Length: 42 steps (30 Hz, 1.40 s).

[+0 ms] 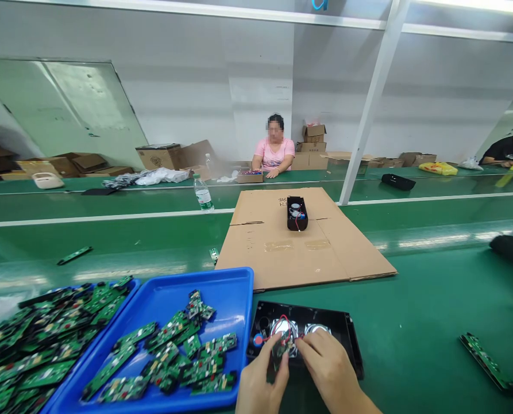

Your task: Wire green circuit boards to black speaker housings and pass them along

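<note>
With the blue tray [234, 286] at nine o'clock, the open black casing [343, 334] was apparently at its wiring step.
The next move probably called for steady alignment: left hand [261, 380] and right hand [331, 365], fingers nearly closed, met over the casing's eight o'clock side, the left pinching a small circuit board [280, 352], the right pressing fingertips together on red wires [284, 317].

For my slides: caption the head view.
Left hand holding a circuit board, right hand alongside, over a black case beside a blue tray.
</note>
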Motion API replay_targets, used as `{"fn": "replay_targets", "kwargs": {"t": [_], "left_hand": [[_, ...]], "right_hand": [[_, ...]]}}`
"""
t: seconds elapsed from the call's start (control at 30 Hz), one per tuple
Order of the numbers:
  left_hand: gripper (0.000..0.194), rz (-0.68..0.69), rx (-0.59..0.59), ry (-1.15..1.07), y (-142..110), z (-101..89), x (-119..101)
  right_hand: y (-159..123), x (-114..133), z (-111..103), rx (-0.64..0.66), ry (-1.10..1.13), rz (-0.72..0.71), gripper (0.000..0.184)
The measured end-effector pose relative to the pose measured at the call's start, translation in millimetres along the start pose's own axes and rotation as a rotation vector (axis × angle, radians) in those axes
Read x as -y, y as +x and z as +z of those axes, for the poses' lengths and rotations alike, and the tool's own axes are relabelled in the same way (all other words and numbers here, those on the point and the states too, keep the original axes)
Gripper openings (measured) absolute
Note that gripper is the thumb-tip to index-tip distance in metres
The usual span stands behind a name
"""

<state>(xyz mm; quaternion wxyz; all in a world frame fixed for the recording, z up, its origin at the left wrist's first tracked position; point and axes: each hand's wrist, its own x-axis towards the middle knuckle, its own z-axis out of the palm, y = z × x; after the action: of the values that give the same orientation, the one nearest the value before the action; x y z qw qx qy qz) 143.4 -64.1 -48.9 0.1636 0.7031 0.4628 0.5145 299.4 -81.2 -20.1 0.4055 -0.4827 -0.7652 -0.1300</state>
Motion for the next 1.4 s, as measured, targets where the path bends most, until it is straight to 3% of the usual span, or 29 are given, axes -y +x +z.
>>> {"fn": "replay_targets", "kwargs": {"t": [0.23, 0.47, 0.6, 0.87, 1.17, 1.3, 1.4], "left_hand": [[0.032, -0.051, 0.015, 0.008, 1, -0.4, -2], [0.030, -0.072, 0.059, -0.018, 1, -2.7, -2], [0.027, -0.059, 0.079, -0.028, -1, -1.9, 1], [0.023, -0.018, 0.184, -0.030, 3, -6.6, 1], [0.035, 0.200, 0.344, 0.028, 12, -15.3, 2], [0.036, 0.274, 0.381, 0.026, 15, -16.2, 8], [0.036, 0.260, 0.409, -0.014, 16, -16.9, 9]], "right_hand": [[3, 2, -1, -0.081, -0.021, -0.078, 0.033], [1, 1, -2, -0.068, -0.014, -0.039, 0.028], [-1, -1, -2, 0.000, -0.116, -0.087, 0.028], [6, 5, -5, -0.028, -0.136, -0.215, 0.031], [-3, 3, -1, -0.106, 0.043, 0.074, 0.022], [-1, -3, -2, 0.016, -0.022, 0.057, 0.028], [-3, -5, 0, 0.128, 0.060, 0.077, 0.035]]}}
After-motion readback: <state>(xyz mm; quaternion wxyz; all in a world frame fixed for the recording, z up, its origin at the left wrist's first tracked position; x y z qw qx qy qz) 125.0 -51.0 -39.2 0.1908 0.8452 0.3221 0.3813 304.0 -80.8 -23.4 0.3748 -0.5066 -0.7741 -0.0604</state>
